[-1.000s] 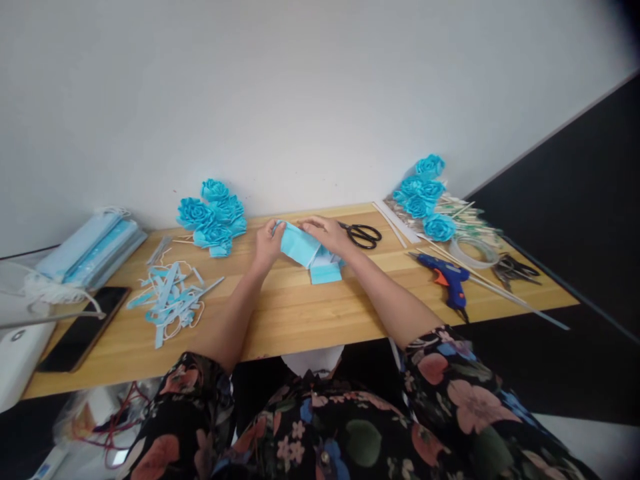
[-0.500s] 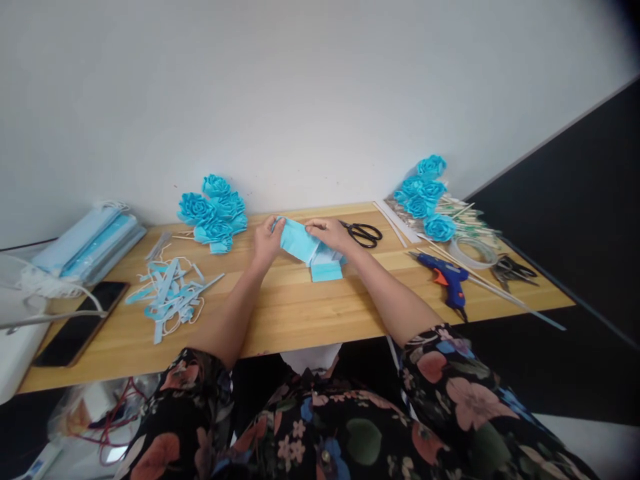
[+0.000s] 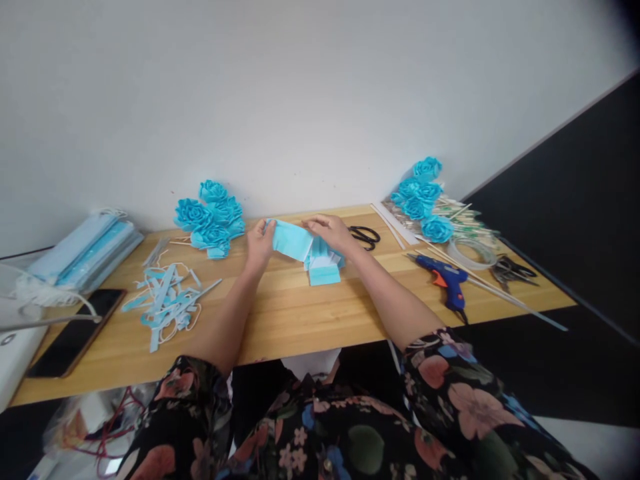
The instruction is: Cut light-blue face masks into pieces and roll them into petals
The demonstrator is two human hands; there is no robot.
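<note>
Lying partly behind the right hand (image 3: pixel 330 233) are black scissors (image 3: pixel 369 240).

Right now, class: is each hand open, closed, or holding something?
Left hand: closed, holding one end of the blue sheet.
Right hand: at the sheet's other end; grip cannot be told.

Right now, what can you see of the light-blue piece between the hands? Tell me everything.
The light-blue piece looks thin, roughly rectangular and fabric-like, with a pale right edge. It is held over the wooden table, slanting down toward the right. The left hand pinches its left end; the right hand is at its upper right, grip unclear. Other blue-and-white pieces lie beside its right end.
</note>
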